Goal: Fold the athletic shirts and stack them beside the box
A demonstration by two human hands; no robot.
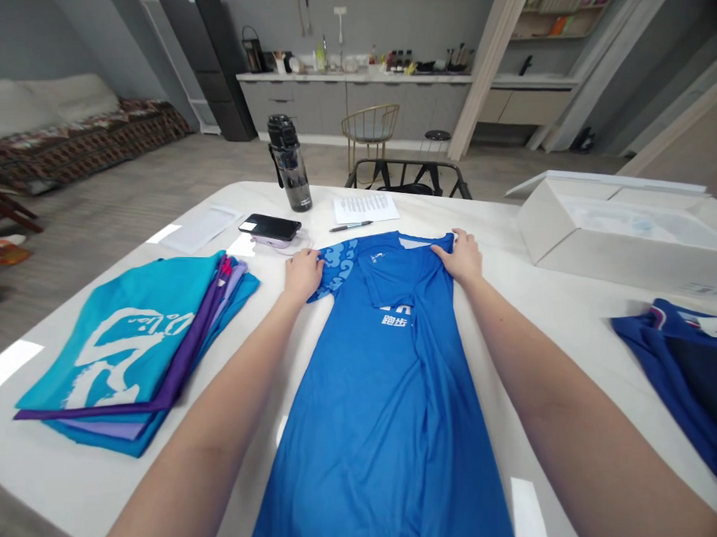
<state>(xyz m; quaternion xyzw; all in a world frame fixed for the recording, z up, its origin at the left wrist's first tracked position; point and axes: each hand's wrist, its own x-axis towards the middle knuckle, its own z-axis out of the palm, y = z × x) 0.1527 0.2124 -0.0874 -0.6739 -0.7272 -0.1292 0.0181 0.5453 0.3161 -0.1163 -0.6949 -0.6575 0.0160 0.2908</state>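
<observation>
A blue T-shirt (365, 426) with white lettering lies stretched lengthwise on the table before me. One side is folded over, so a sleeve lies across the chest and partly covers the print. My left hand (304, 275) is closed on the edge of the wave-patterned sleeve at the upper left. At the upper right, my right hand (465, 257) pinches the shirt's folded edge by the collar. Left of the shirt sits a stack of folded shirts (129, 334), turquoise on top with purple and lilac ones below.
On the white table (536, 387) stand a dark water bottle (293, 164) and an open white box (619, 241). A phone (269, 226), a pen (350, 226) and a printed sheet (368, 207) lie beyond the shirt. Dark blue clothes (689, 373) rest at the right.
</observation>
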